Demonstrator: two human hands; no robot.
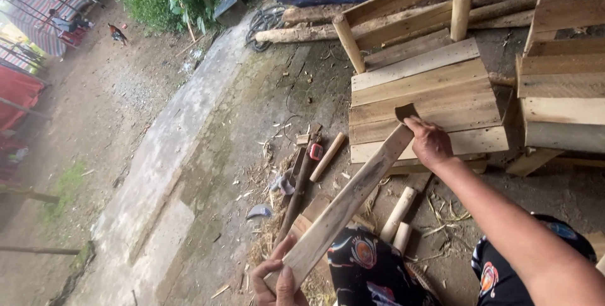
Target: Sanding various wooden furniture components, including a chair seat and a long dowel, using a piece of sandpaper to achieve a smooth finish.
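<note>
Open concrete floor (pixel 189 173) is lying wide and free on the left. The left hand (pixel 277 281) is clenching the plank's (pixel 343 202) near end; the plank is slanting up toward the wooden chair (pixel 428 101). The right hand (pixel 430 142) is gripping a dark blade (pixel 405 112) at the plank's far end, apparently only starting to trim it. Another wooden frame (pixel 561 73) is crowding the right.

Open concrete floor (pixel 189 173) lies left; wooden benches (pixel 428 101) block ahead.
</note>
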